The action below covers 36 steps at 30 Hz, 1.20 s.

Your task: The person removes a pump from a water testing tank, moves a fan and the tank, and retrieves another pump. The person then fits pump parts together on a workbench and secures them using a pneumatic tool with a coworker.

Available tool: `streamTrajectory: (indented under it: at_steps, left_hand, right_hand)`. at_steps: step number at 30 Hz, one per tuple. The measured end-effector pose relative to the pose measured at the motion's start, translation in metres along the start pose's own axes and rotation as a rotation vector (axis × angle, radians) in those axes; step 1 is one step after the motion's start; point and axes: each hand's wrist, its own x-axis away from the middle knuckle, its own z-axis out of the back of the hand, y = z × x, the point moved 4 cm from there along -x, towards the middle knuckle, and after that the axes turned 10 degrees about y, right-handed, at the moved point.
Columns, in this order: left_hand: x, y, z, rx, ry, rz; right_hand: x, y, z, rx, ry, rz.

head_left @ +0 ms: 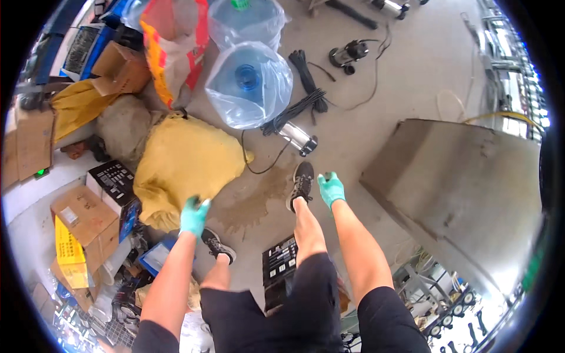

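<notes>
My left hand (193,217), in a mint-green glove with dark fingertips, hangs over the lower right edge of a full yellow woven sack (182,159). Its thumb stands apart from the loosely bent fingers, and I see nothing in it. In a matching glove, my right hand (331,189) is held in the air over the floor, just right of my shoe (301,181). A gap shows between its thumb and fingers, and it looks empty too. Beyond my hands, a silver cylindrical pump (298,139) lies on the floor with its black cable bundle (303,106).
Large blue water bottles (247,88) in clear plastic stand ahead. Another pump (348,55) is farther off. A big metal box (459,188) fills the right side. Cardboard boxes (88,215) are piled at left, and a black box (279,267) sits between my legs. A wet patch (250,206) marks the floor.
</notes>
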Motion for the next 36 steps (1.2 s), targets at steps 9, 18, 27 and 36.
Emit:
streamTrajectory:
  at_steps: [9,18,27,36]
  left_hand:
    - [-0.164,0.156,-0.332,-0.112,-0.197,0.031]
    - [-0.095,0.133,-0.322,0.104,-0.378,0.076]
    - [0.171,0.068,0.036,0.600,-0.657,0.151]
    - [0.189,0.084,0.314,0.588,-0.763,-0.374]
  right_hand:
    - [-0.174,-0.018,-0.114,-0.109,-0.063,-0.119]
    - [-0.194,0.008,-0.104,0.129,-0.062,-0.028]
    - [0.071,0.046,0.117,-0.330,0.218,-0.078]
    - [0.486,0.116,0.214,-1.074,0.430,-0.286]
